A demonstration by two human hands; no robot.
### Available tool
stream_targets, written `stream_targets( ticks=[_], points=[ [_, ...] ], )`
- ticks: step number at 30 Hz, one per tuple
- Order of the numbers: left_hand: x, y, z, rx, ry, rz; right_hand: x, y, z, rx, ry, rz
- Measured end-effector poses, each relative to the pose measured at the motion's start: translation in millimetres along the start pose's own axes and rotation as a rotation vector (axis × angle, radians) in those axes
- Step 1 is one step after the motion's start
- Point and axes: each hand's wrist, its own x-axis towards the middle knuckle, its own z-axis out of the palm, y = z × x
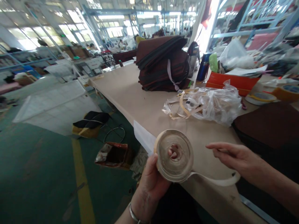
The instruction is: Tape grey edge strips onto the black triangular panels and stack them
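Observation:
My left hand holds a wide roll of pale tape upright over the table's near edge, thumb on its rim and fingertips showing through the core hole. A loose strip runs from the bottom of the roll to the right, its end at my right hand. That hand hovers over the table with its index finger stretched to the left; its lower fingers are curled by the strip's end, and their hold is partly hidden.
On the brown table stand a stack of dark maroon fabric, a clear plastic bag, an orange box and tape rolls. Dark fabric lies at right. An open carton sits on the floor.

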Motion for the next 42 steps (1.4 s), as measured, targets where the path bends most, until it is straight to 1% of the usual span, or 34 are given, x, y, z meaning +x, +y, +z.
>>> stream_targets(
  ticks=[3, 6, 8, 10, 12, 14, 16, 18, 20, 23, 26, 30, 34, 36, 42],
  points=[
    [15.5, 41.8, -2.6, 0.052, -0.015, 0.131, 57.6, -28.7, 29.8, 0.154, -0.128, 0.000],
    [43.4, 91.2, -2.8, 0.118, -0.034, 0.254, 117.0, -58.7, 69.6, 0.368, -0.135, 0.022],
    [72.3, 124.7, -3.0, 0.158, -0.034, 0.318, 152.8, -73.2, 97.0, 0.494, -0.089, 0.037],
    [110.4, 155.8, -3.6, 0.192, -0.029, 0.362, 183.5, -81.3, 121.4, 0.574, -0.036, 0.028],
    [155.1, 182.0, -4.6, 0.231, -0.011, 0.332, 208.8, -84.5, 140.1, 0.617, 0.005, 0.006],
    [200.7, 201.7, -6.7, 0.243, 0.002, 0.323, 230.1, -85.8, 151.5, 0.648, 0.042, -0.008],
    [240.5, 214.9, -10.8, 0.211, 0.024, 0.313, 250.3, -87.5, 155.4, 0.672, 0.080, -0.013],
    [270.6, 223.3, -17.7, 0.176, 0.047, 0.303, 271.8, -90.3, 153.0, 0.681, 0.120, -0.012],
    [291.3, 229.2, -26.2, 0.157, 0.067, 0.295, 294.6, -93.4, 147.5, 0.680, 0.156, -0.003],
    [311.2, 236.4, -37.0, 0.129, 0.110, 0.277, 323.6, -94.0, 142.3, 0.670, 0.178, 0.023],
    [324.5, 240.1, -41.3, 0.090, 0.162, 0.252, 336.4, -85.9, 146.8, 0.649, 0.146, 0.058],
    [333.0, 236.1, -41.1, 0.045, 0.248, 0.213, 331.5, -69.2, 158.3, 0.631, 0.076, 0.087],
    [331.5, 234.2, -40.5, 0.038, 0.318, 0.201, 324.1, -60.2, 160.2, 0.634, 0.038, 0.062],
    [329.6, 238.7, -39.5, 0.057, 0.351, 0.171, 323.2, -58.3, 158.0, 0.639, 0.020, 0.046],
    [327.2, 260.8, -34.2, 0.178, 0.461, 0.007, 325.5, -52.8, 154.1, 0.650, -0.023, 0.008]
  ],
)
